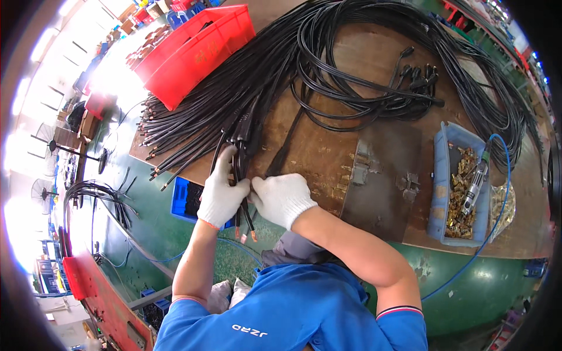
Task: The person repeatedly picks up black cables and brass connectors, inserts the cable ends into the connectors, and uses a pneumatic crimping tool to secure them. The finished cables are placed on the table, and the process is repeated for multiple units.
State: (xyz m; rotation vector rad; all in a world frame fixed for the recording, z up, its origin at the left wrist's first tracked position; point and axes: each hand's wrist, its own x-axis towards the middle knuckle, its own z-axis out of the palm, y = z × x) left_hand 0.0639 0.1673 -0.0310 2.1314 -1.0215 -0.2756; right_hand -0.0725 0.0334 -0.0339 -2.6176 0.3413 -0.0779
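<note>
Two black cables (248, 217) past the near edge of the table (328, 153), between left hand (220, 198) and right hand (284, 198): left thumb and forefinger spread about them, right fingers curled inward, any pinch hidden, impossible to tell. Probably held past the edge for free access to the copper ends (254, 236). Long axis toward the body, copper ends lowermost, slightly rightward. Beyond, fanned cable pile (252, 76); farther out, red bin (181, 73).

White glare floods in beyond the left corner of the brown wooden tabletop (331, 146), bleaching parts of the glossy green floor (146, 199); fisheye distortion bends the outer edges
</note>
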